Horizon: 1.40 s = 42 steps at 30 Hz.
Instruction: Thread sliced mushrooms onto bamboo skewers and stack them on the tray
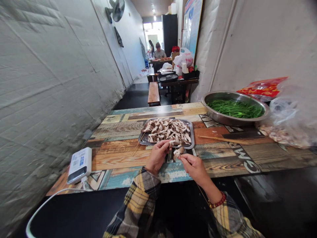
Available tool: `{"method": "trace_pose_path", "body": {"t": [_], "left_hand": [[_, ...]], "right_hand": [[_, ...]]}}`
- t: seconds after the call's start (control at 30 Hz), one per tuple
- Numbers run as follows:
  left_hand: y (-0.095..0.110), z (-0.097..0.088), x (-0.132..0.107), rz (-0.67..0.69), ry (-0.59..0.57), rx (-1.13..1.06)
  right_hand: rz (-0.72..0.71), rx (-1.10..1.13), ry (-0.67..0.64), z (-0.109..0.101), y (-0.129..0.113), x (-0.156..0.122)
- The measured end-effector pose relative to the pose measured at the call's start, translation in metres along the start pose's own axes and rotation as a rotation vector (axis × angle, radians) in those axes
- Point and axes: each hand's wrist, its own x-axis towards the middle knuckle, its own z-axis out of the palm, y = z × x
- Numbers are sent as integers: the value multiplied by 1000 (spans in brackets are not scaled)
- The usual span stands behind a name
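A metal tray (192, 132) on the table holds a heap of sliced mushrooms (168, 129). At the tray's near edge, my left hand (158, 155) is closed, a pale mushroom piece (171, 142) pinched between thumb and fingertips. Just to its right, my right hand (194, 167) is closed around a thin skewer (203, 194), whose lower end runs down past the wrist. Mushroom pieces (178, 152) sit at the top of that skewer, against my right fingertips; the skewer's tip is hidden. Another skewer (138, 143) with mushroom on it leans on the tray's left rim.
Bare skewers (223, 139) lie right of the tray. Behind them stands a steel bowl (210, 115) of green chives (235, 108), beside plastic bags (287, 129). A white power bank (79, 165) with a cable is at the left. Another person (159, 53) sits at a far table.
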Motion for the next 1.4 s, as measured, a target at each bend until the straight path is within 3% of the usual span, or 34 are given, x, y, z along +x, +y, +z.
{"method": "trace_pose_path", "body": {"t": [0.77, 1.4], "left_hand": [[-4, -2, -1, 55, -53, 140], [0, 3, -6, 19, -61, 40]], "right_hand": [[9, -18, 22, 2, -1, 0], [1, -22, 20, 3, 2, 1]]}}
